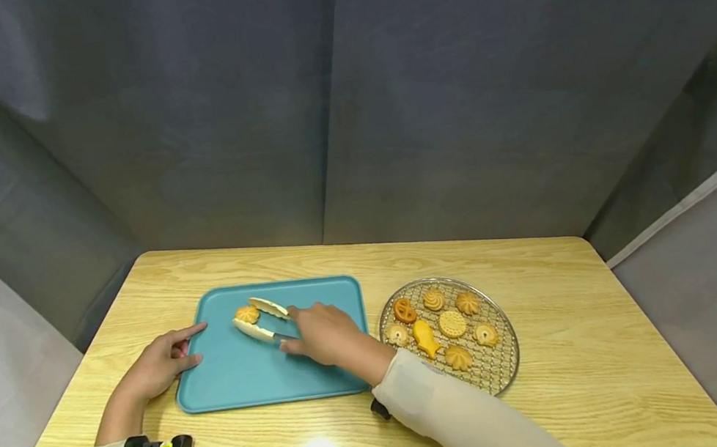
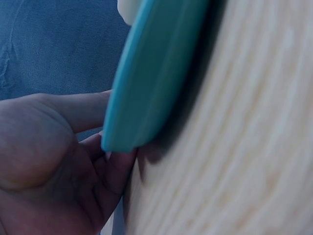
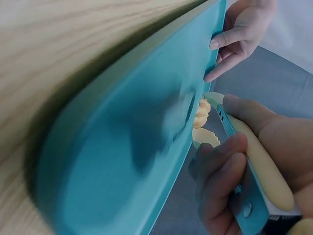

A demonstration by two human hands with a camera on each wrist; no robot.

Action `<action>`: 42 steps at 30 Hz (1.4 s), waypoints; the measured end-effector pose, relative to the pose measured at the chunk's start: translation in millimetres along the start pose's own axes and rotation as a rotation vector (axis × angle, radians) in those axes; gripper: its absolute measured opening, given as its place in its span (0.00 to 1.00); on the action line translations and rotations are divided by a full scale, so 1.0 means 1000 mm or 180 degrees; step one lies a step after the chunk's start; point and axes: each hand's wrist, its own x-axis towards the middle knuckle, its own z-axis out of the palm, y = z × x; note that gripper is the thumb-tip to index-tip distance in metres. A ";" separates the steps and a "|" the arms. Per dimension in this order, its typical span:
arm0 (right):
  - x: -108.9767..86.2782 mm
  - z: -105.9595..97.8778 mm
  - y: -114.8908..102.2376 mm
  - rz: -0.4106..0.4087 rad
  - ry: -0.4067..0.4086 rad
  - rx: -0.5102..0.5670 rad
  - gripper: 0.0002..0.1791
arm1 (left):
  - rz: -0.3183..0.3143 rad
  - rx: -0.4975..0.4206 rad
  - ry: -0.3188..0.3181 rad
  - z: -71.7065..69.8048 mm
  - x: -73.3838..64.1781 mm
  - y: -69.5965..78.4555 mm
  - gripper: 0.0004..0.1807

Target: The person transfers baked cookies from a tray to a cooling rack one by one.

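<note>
My right hand (image 1: 326,332) holds a pair of tongs (image 3: 261,171) with pale scalloped tips and blue-grey arms. Between the tong tips sits a ridged, swirled cookie (image 1: 247,314), low over the left part of a teal rectangular tray (image 1: 244,384). In the right wrist view this cookie (image 3: 202,113) shows close to the tray surface, flanked by both tips. My left hand (image 1: 160,364) grips the tray's left edge; thumb and index finger lie on the rim while other fingers curl at its side, seen in the left wrist view.
A round wire cooling rack (image 1: 507,372) stands right of the tray, bearing several cookies, among them a fish-shaped one (image 1: 425,338) and a pretzel-shaped one (image 1: 404,310). My right forearm passes over its front left edge. Grey curtains (image 1: 450,95) rise behind the wooden table (image 1: 585,345).
</note>
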 end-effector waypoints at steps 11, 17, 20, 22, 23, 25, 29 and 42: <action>-0.031 -0.002 0.018 -0.0104 0.0164 0.0175 0.41 | 0.0007 0.0007 0.0012 0.000 0.000 -0.001 0.33; -0.047 -0.004 0.025 -0.0171 0.0173 0.0209 0.41 | -0.0008 -0.0065 -0.0021 -0.002 0.001 0.002 0.33; -0.053 -0.004 0.029 -0.0170 0.0184 0.0196 0.42 | 0.0004 -0.0105 -0.0034 -0.002 0.000 0.002 0.33; -0.058 -0.004 0.032 -0.0148 0.0190 0.0190 0.42 | 0.0015 -0.0121 -0.0040 -0.002 0.000 0.002 0.33; -0.061 -0.004 0.034 -0.0135 0.0189 0.0199 0.42 | 0.0022 -0.0121 -0.0043 -0.002 0.000 0.002 0.33; -0.066 -0.004 0.038 -0.0108 0.0198 0.0197 0.42 | 0.0026 -0.0119 -0.0040 -0.001 -0.001 0.001 0.33; -0.078 -0.004 0.045 -0.0101 0.0240 0.0218 0.42 | 0.0029 -0.0100 -0.0031 -0.001 -0.001 0.000 0.33; -0.116 0.001 0.067 -0.0161 0.0409 0.0357 0.42 | 0.0001 -0.0144 -0.0075 -0.001 0.000 0.001 0.34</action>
